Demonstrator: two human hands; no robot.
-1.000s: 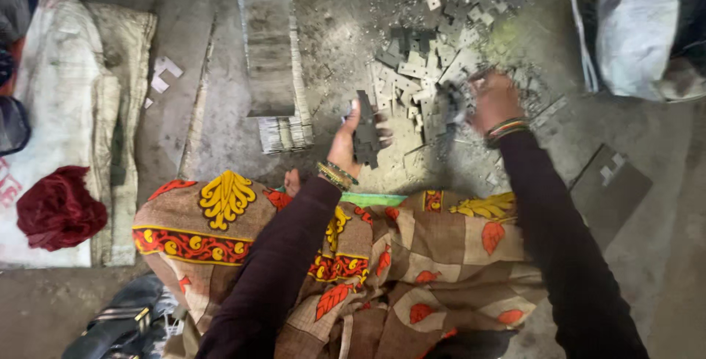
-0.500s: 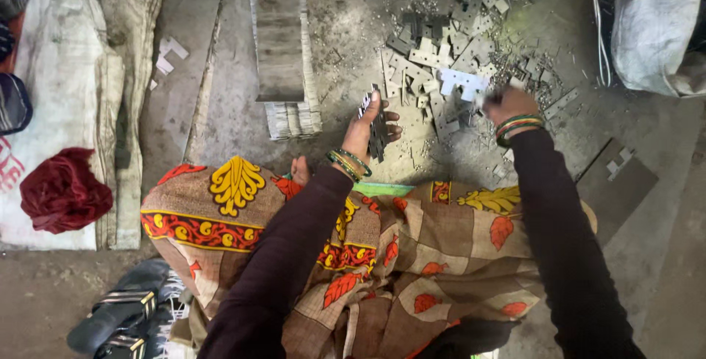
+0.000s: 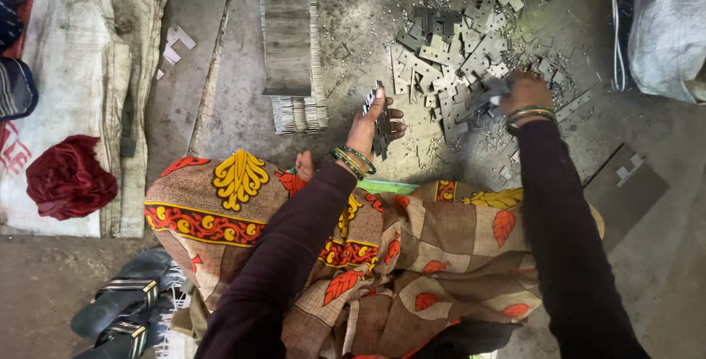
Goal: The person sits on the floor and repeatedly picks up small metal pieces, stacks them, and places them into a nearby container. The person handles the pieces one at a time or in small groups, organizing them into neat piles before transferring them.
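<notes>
Seated on a concrete floor [image 3: 220, 21], a person works through a scattered pile of flat metal plates [image 3: 456, 58]. Their left hand [image 3: 371, 127] grips a small stack of stamped plates [image 3: 381, 125] held on edge, just near of the pile. Their right hand [image 3: 522, 94] closes on a loose plate [image 3: 489, 94] at the pile's right side. A neat row of stacked plates [image 3: 294, 113] lies to the left, with a red cloth [image 3: 68, 179] on sacking far left and black sandals [image 3: 121, 311] nearest the camera.

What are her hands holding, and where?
Left hand grips a stack of metal plates around its middle; right hand grasps one plate by its end.
</notes>
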